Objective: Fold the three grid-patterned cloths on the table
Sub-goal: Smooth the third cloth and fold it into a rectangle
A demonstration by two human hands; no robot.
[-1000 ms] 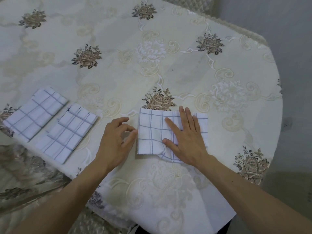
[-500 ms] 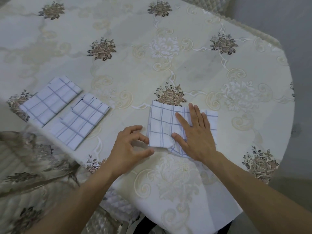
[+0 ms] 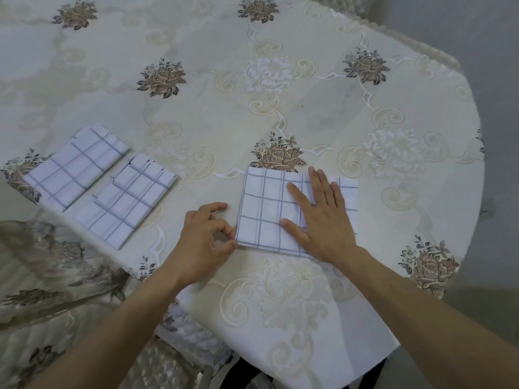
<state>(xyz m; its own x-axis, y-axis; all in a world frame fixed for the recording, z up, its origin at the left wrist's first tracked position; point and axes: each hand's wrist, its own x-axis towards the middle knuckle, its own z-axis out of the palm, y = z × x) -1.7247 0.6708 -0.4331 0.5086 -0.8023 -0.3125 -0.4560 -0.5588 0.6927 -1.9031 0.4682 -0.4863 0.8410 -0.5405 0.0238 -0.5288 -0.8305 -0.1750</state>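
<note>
Third cloth [image 3: 264, 209] sits close to my edge of the table [image 3: 196, 119], with plenty of bare top beyond it. It's white with a blue grid, folded into a rectangle. My right hand [image 3: 323, 220] lies flat on it and my left hand [image 3: 202, 237] pinches its near-left corner. The far folded cloth [image 3: 75, 167] and near folded cloth [image 3: 129, 203] lie side by side, well off left.

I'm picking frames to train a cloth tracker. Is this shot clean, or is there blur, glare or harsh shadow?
Head view: the white cloth with a blue-grey grid under the right hand is sharp. Head view: the draped floral fabric at lower left is smeared. Head view: the light is soft, shadows are faint, and the cream floral tablecloth shows mild sheen but no harsh glare.
</note>
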